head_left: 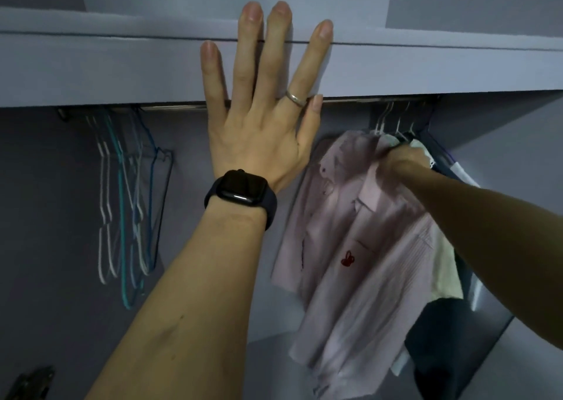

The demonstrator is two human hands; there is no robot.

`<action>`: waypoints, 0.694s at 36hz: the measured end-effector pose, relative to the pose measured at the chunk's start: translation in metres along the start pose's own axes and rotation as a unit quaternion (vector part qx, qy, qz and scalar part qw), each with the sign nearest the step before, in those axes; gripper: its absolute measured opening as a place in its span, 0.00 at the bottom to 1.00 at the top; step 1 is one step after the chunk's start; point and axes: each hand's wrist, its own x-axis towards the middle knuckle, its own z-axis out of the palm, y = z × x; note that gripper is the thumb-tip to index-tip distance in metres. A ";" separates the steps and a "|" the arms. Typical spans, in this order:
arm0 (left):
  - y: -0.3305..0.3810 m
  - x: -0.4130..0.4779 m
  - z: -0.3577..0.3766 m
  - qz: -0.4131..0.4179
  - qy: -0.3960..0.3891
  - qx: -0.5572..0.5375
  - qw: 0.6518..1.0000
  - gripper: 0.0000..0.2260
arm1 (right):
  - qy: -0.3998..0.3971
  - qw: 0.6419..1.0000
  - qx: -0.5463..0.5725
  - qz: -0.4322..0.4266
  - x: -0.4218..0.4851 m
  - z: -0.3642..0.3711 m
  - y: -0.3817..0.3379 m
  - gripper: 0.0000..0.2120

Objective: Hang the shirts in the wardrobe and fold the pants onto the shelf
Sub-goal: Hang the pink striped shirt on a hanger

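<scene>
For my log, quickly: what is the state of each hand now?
Left hand: open, flat on the panel.
Right hand: grips the shirt near its collar.

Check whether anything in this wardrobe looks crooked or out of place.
The pink shirt droops lopsided and crumpled, its collar bunched where the right hand grips it. The red mark on its chest looks like a logo, not a stain. The empty hangers on the left look orderly.

On the left hand (259, 131), a thin silver ring (296, 98) on the ring finger; on that wrist, a black square-faced watch (240, 194), screen dark, dark band. Both forearms (182, 293) bare.
</scene>
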 end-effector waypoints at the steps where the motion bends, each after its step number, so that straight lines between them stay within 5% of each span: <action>1: 0.000 0.001 0.000 0.000 0.001 0.004 1.000 0.23 | 0.009 1.000 0.000 0.021 0.006 -0.002 0.006 0.21; 7: 0.001 0.003 0.004 -0.009 0.013 0.023 1.000 0.23 | -0.007 0.999 -0.011 -0.046 0.008 0.005 -0.006 0.31; 16: 0.001 -0.007 0.002 -0.006 0.001 0.020 1.000 0.23 | -0.043 0.994 0.059 -0.076 0.004 0.019 0.008 0.16; 25: 0.008 -0.001 -0.014 -0.034 -0.107 -0.024 0.993 0.27 | -0.048 0.973 0.153 -0.164 -0.073 -0.044 0.045 0.21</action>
